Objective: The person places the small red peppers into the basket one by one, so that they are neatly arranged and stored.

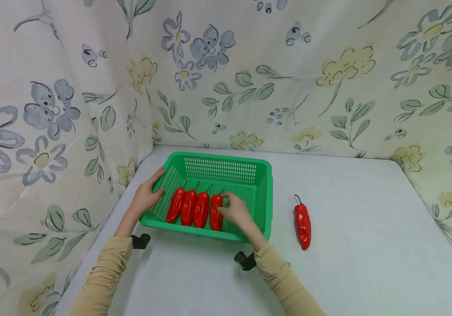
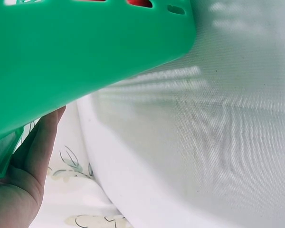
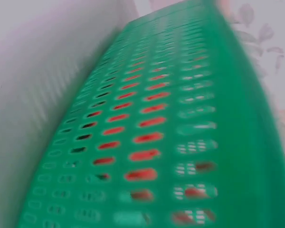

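A green plastic basket (image 1: 226, 159) with slotted walls stands on the table. Several glossy red peppers (image 1: 188, 208) with thin dark stems lie side by side in it, toward its left half. My left hand (image 1: 147, 195) grips the basket's left rim, thumb on the inside; the left wrist view shows its fingers against the basket's outer wall (image 2: 85, 52). Inside the basket, my right hand (image 1: 235, 210) holds the rightmost pepper (image 1: 216, 219) of the row between thumb and fingers. The right wrist view is blurred: red shows through the basket's slots (image 3: 237, 118), and the hand is hidden.
One more red pepper (image 1: 303, 226) lies on the white table (image 1: 360, 219), right of the basket. Flowered cloth (image 1: 242, 101) hangs behind the table and along both sides. Small black wrist cameras (image 1: 245, 261) sit under both sleeves.
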Demonstrator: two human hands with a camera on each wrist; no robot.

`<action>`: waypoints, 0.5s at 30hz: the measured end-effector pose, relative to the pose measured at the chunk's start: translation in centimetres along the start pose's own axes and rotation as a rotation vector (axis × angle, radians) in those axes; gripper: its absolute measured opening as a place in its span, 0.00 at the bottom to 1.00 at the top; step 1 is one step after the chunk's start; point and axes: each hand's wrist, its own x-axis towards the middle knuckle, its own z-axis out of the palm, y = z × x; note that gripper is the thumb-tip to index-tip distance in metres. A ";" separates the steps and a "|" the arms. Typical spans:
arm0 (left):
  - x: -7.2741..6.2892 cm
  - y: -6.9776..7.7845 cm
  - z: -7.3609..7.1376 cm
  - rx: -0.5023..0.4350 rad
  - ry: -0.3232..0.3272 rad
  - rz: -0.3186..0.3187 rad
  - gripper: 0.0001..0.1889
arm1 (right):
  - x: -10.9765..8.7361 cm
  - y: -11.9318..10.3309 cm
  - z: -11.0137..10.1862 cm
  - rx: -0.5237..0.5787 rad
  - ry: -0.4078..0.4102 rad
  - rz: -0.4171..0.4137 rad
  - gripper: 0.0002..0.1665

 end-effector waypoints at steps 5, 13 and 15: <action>0.1 0.1 -0.1 -0.007 0.002 0.010 0.33 | -1.3 0.3 -1.8 0.165 -0.008 -0.075 0.27; 0.1 0.1 -0.1 -0.013 0.000 0.009 0.32 | -3.5 0.4 -4.5 0.272 0.034 -0.135 0.28; 0.1 0.0 -0.1 -0.011 -0.001 0.008 0.33 | -4.0 0.6 -5.3 0.279 0.043 -0.144 0.29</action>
